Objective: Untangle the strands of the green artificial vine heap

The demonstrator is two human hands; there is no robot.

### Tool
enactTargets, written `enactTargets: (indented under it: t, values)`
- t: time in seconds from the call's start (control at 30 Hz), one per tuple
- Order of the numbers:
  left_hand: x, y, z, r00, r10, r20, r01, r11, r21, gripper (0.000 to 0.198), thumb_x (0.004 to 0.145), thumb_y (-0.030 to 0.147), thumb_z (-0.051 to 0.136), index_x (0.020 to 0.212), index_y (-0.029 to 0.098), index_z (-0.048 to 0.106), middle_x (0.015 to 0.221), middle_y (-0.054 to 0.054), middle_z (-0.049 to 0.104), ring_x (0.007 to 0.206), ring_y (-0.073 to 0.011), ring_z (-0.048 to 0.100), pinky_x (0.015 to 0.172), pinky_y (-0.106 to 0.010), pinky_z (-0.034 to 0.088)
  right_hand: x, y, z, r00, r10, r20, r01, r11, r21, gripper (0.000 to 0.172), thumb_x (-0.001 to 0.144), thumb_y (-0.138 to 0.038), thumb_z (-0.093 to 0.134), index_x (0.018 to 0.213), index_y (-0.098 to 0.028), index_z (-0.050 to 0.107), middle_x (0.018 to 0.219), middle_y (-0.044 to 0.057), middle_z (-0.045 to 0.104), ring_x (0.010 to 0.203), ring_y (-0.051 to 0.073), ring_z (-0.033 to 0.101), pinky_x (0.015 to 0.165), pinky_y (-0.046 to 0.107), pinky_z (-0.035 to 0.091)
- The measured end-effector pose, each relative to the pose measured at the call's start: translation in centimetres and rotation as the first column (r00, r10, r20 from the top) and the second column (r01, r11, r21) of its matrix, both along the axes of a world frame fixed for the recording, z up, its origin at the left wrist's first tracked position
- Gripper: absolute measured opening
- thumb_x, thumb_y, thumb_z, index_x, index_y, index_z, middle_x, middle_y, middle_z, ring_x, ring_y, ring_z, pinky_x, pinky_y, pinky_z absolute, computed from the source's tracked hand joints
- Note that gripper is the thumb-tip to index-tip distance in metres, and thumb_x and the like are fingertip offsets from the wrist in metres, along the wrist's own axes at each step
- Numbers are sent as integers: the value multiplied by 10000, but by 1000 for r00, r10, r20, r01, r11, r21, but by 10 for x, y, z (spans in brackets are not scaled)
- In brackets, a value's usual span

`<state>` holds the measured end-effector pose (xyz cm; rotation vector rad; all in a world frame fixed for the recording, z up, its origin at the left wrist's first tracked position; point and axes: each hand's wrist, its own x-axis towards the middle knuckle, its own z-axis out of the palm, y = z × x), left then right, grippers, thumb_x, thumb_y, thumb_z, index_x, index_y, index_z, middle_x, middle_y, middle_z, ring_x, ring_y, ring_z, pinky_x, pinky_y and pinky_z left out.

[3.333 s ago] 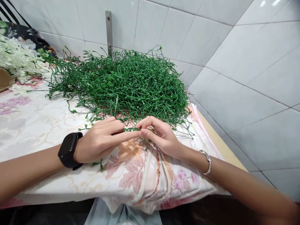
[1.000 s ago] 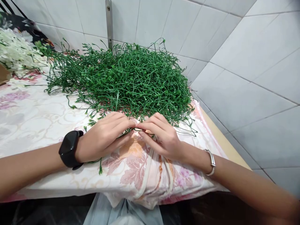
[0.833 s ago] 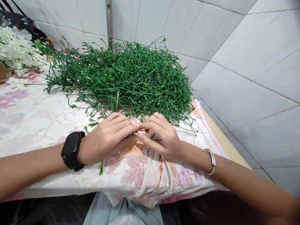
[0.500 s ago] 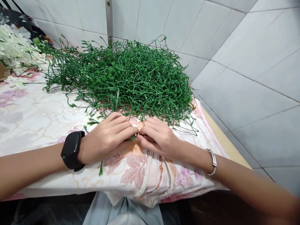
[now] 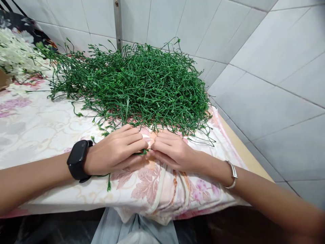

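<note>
Pinching slender green stem point(image 5: 142, 152): left hand point(image 5: 118, 149), right hand point(image 5: 174, 150); wiry tangled heap point(image 5: 147, 84) beyond.

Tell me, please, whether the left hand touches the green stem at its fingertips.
Touching: the head view shows the left hand pinching the green stem between thumb and forefinger.

The left hand point(image 5: 117, 149) and right hand point(image 5: 175, 150) mostly hide the green stem point(image 5: 141, 153), while white flowers point(image 5: 15, 56) run off-view leftward.
</note>
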<state>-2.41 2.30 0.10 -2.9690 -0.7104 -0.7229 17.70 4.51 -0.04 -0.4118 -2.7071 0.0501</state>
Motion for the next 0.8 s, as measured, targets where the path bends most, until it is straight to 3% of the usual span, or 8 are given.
enactTargets:
  t: [0.17, 0.67, 0.8]
  values:
    - [2, 0, -3, 1000, 24, -7, -24, 999, 35, 213, 868, 227, 327, 829, 116, 505, 692, -47, 499, 675, -146, 368, 634, -284, 299, 0, 0, -1, 1000, -7, 27, 8, 998, -61, 248, 858, -223, 352, 636, -144, 429, 611, -1, 399, 599, 85, 340, 581, 222, 286]
    - [6, -1, -3, 1000, -25, 8, 25, 999, -46, 126, 837, 189, 343, 781, 134, 442, 723, -43, 461, 691, -146, 345, 626, -264, 292, 2, -4, -3, 999, 9, -37, -9, 1000, -6, 233, 827, -185, 380, 596, -157, 402, 564, -17, 352, 561, 85, 319, 554, 227, 290]
    - [-1, -6, -3, 998, -38, 52, 39, 999, -30, 208, 860, 229, 303, 712, 140, 420, 655, -34, 420, 647, -145, 322, 600, -269, 289, 8, 1, -4, 958, -152, -244, 143, 988, -52, 278, 824, -152, 386, 549, -167, 350, 526, -39, 279, 510, 73, 287, 508, 220, 261]
